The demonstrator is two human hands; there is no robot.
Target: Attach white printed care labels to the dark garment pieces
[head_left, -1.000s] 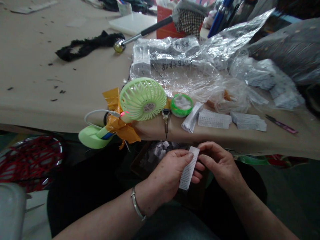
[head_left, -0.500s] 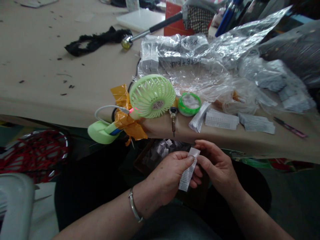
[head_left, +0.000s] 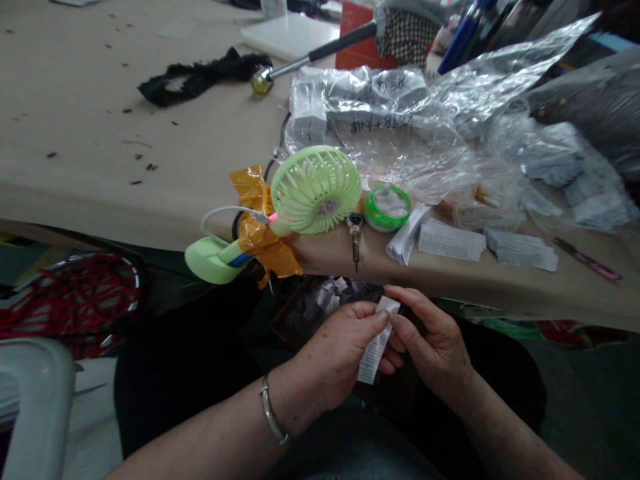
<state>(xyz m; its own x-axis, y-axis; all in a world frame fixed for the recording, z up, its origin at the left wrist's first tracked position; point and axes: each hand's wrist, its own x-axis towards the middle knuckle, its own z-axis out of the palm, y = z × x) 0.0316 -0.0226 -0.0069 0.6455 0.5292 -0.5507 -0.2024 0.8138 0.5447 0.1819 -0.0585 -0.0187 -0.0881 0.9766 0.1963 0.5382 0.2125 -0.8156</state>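
Right hand point(head_left: 443, 343) had closed in, fingers slightly apart at the top of the white printed paper strip point(head_left: 373, 357), which left hand point(head_left: 333, 350) held clamped in its fingers beside the brown desk point(head_left: 75, 187)

A table point(head_left: 80, 153) with a smooth tan-brown top runs across the view, its front edge rounded and slightly wavy. Below it the floor point(head_left: 595, 387) is dark and greenish, with little detail visible. At left, red cords point(head_left: 65, 300) crisscross inside a curved, shiny metal rim point(head_left: 138, 283); nearer stands something pale and smooth-edged, perhaps a chair point(head_left: 45, 380). Soft light falls on the tabletop, while the space beneath lies in deep shadow.
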